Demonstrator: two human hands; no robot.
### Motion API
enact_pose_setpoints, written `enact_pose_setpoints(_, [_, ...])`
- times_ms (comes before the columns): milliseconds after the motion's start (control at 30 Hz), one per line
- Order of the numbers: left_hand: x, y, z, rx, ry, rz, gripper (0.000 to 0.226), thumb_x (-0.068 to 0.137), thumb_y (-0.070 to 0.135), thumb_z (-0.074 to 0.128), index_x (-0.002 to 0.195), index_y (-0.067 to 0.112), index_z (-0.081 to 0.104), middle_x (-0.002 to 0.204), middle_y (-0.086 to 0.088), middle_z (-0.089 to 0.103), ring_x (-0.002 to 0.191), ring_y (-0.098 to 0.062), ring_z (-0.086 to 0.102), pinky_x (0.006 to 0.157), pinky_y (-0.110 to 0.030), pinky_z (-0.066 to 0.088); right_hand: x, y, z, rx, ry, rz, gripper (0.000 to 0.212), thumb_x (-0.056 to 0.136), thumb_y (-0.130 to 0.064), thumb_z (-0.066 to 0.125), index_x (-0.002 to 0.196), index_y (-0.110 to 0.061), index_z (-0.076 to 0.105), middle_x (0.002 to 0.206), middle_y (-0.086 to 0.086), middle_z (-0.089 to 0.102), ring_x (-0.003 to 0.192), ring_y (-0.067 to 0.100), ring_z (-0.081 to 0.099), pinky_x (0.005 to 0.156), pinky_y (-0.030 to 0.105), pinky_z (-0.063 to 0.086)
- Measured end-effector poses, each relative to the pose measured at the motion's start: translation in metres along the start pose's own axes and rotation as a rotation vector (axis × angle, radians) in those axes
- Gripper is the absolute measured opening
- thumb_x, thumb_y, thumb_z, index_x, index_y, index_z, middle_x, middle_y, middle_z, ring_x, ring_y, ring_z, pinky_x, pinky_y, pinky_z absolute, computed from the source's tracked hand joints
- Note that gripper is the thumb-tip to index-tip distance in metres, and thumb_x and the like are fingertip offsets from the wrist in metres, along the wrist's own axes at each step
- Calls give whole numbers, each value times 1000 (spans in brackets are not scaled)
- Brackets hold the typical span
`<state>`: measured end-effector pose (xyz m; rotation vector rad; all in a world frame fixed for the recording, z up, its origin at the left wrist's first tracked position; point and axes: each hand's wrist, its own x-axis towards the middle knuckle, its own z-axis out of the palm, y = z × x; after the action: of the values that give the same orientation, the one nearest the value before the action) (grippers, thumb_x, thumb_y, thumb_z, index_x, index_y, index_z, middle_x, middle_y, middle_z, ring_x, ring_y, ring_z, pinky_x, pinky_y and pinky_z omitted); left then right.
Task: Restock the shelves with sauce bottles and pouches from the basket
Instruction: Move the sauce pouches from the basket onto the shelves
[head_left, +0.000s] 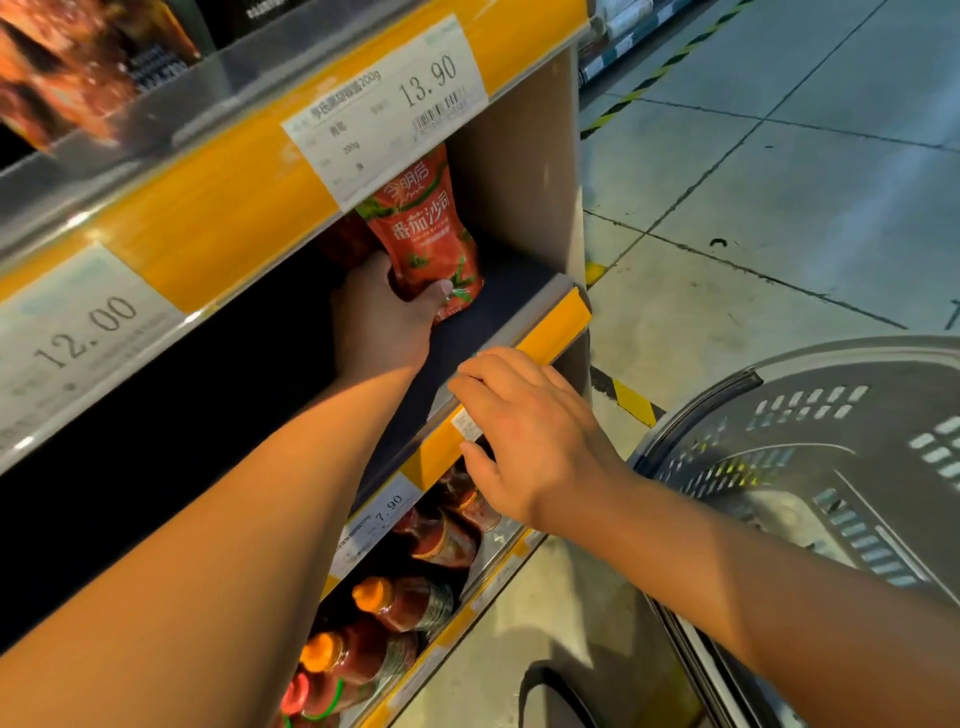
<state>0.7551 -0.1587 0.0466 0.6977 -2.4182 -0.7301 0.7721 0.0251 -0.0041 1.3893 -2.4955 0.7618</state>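
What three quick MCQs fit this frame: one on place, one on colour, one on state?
1. Where is the red pouch?
A. in the basket
B. on the middle shelf
C. on the floor

2. What colour are the caps of the bottles on the lower shelf?
A. orange
B. blue
C. white

3. What is the left hand doing?
A. hanging free
B. gripping the pouch
C. lying flat on the floor

Key: 1 B, it stands under the 13.90 tag. 2 A, the caps show orange. 3 B, fingers curl round its base.

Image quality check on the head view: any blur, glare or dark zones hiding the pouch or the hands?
Head view: wide-angle bending at the edges; top-left packages motion-blurred; deep shadow fills the shelf interior; the red pouch and both hands, left and right, stay legible.
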Motion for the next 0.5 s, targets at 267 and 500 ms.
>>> enact_pose_setpoints(267, [8, 12, -1, 17, -47, -103, 55, 89, 39, 80, 134, 13, 62, 137, -5, 64, 129, -27, 60, 106, -41, 49, 1, -6, -3, -25, -17, 24, 45, 87, -35, 68, 127, -16, 57, 130, 0, 54, 129, 22, 47, 100, 41, 49])
enact_pose_setpoints(500, [-16, 14, -19, -90, -136, -224, 53, 87, 31, 82, 131, 14, 60, 121, -1, 69, 107, -18, 67, 89, -34, 54, 2, -8, -9, -61, -69, 35, 47, 90, -34, 66, 132, -16, 56, 134, 1, 53, 132, 22, 45, 105, 41, 46])
